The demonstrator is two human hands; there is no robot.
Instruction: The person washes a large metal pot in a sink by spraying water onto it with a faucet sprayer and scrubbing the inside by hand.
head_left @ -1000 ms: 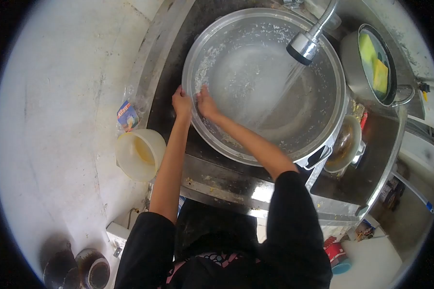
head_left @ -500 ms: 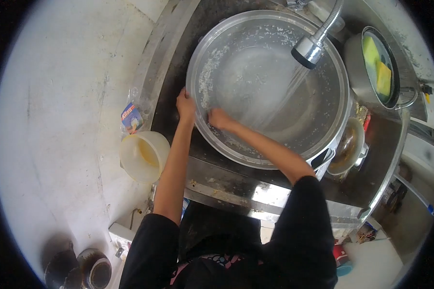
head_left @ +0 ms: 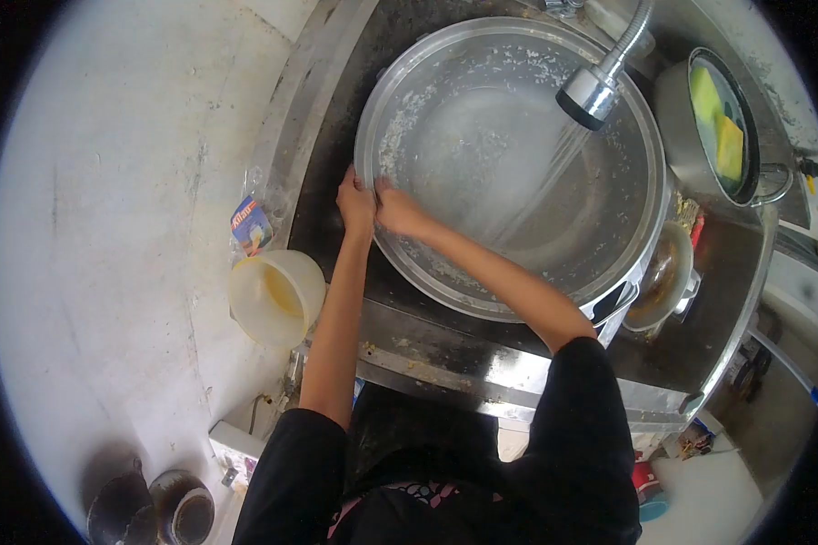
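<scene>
A large round metal pot (head_left: pixel 554 250) stands in the sink, with white grains stuck around its inner wall and cloudy water at the bottom. My left hand (head_left: pixel 357 202) is closed over the pot's left rim. Just inside that rim, my right hand (head_left: pixel 400 211) is curled against the wall, close beside the left. Whatever its fingers may hold is hidden. From above, a flexible tap's spray head (head_left: pixel 588 98) sends water into the pot.
To the right sits a smaller pot (head_left: pixel 677 118) with yellow-green sponges (head_left: pixel 728 147) in it. Below it is a bowl (head_left: pixel 663 282) with brownish contents. A whitish plastic tub (head_left: pixel 277 295) and a labelled plastic packet (head_left: pixel 251 225) are left of the sink.
My right hand has moved up and left along the inner wall, closer to the rim and my left hand. The left hand still holds the rim, and water keeps running.
</scene>
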